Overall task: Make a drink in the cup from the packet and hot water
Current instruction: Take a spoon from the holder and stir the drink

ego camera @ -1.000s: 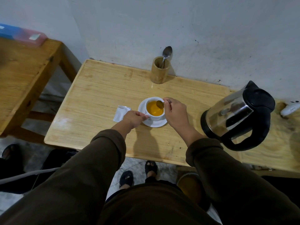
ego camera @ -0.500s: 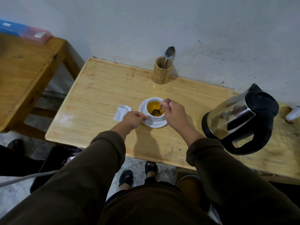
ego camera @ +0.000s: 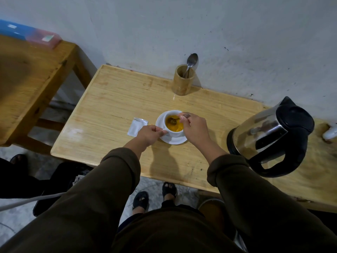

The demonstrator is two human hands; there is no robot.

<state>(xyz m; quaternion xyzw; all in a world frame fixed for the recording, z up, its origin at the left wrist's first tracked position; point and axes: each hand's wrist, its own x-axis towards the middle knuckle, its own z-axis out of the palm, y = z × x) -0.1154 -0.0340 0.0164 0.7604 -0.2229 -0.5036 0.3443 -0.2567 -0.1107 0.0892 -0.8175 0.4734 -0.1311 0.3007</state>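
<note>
1. A white cup (ego camera: 173,125) stood on a white saucer (ego camera: 174,140) near the centre of the frame, on a pale wooden table (ego camera: 113,114).
2. The cup held a yellow-orange drink (ego camera: 177,126).
3. The left hand (ego camera: 148,134) was pinched on the cup's handle at its left side, fingers closed around it.
4. The right hand (ego camera: 194,127) gripped the handle of a teaspoon (ego camera: 175,119) from the right of the cup; the spoon's bowl lay in the drink, dark against the liquid.
5. A torn white packet (ego camera: 137,126) lay flat on the table just left of the saucer, partly behind the left hand; whether it touched the hand was hard to tell.
6. A steel electric kettle (ego camera: 269,136) with a black lid and handle stood at the right of the frame, well apart from the cup.
7. A bamboo holder (ego camera: 182,83) stood against the wall above the cup in the frame, with a second spoon (ego camera: 191,63) upright in it, bowl uppermost.
8. A darker wooden bench (ego camera: 31,79) filled the upper left, with a blue-and-pink box (ego camera: 31,36) on its far edge.
9. Both arms wore dark olive sleeves (ego camera: 113,179).
</note>
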